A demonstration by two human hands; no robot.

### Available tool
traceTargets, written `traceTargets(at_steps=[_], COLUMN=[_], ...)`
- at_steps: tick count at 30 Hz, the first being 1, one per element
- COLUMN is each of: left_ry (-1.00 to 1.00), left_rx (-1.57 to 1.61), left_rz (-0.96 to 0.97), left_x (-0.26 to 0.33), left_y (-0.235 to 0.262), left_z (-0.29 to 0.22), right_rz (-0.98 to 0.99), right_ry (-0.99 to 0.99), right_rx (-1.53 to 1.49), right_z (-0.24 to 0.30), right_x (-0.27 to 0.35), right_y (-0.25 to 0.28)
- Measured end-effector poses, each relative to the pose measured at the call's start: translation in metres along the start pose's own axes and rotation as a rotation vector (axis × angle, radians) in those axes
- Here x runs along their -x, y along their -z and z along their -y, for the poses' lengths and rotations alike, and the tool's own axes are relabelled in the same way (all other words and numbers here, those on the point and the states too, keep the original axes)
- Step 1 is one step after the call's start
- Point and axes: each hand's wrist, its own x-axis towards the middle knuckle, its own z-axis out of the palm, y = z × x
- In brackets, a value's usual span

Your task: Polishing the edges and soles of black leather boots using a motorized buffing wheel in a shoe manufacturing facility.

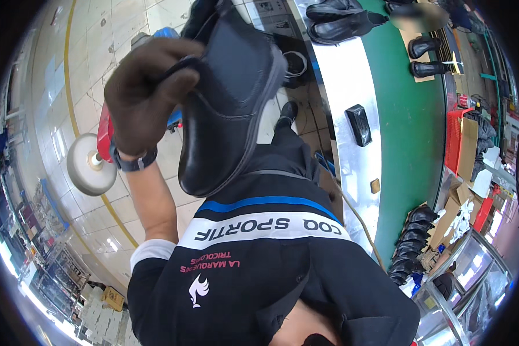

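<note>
**One black boot held up beside the buffing wheel**

One black ankle boot (pixel 228 109) sits high in the view, tilted with its toe pointing down toward the person's dark jacket (pixel 271 271) and its grey sole edge turned to the right. The left hand (pixel 147 95), in a dark brown glove, is clenched around the boot's collar and pull loop, carrying its whole weight. A dark wristband (pixel 135 163) circles the wrist just below the glove. The right hand is not in view, so I cannot tell what it is doing.

Left of the boot, and lower, a round pale buffing wheel (pixel 89 164) juts from a red machine housing (pixel 105 131) above the tiled floor (pixel 92 63). Right of the boot runs a long counter (pixel 352 86) with a shiny metal edge and a green belt surface (pixel 409 132); a small black block (pixel 358 124) lies on the metal strip. More black boots (pixel 340 23) stand far up the counter beyond the boot, and others are heaped well below it at the right.

The step in hand looks like inspecting or turning the boot between passes at the wheel. The next move likely calls for a firm grip and a controlled swing left, leather to wheel.
</note>
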Motion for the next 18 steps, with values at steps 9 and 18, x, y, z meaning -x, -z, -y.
traceTargets(at_steps=[9, 18], left_ry=[0.324, 0.411], left_rx=[-0.198, -0.238], left_rz=[-0.145, -0.315], left_x=[0.067, 0.082], left_y=[0.01, 0.007], left_z=[0.009, 0.015], right_rz=[0.274, 0.478], right_ry=[-0.092, -0.166], right_rx=[0.155, 0.281], right_z=[0.01, 0.025], right_x=[-0.006, -0.024], right_y=[0.1, 0.22])
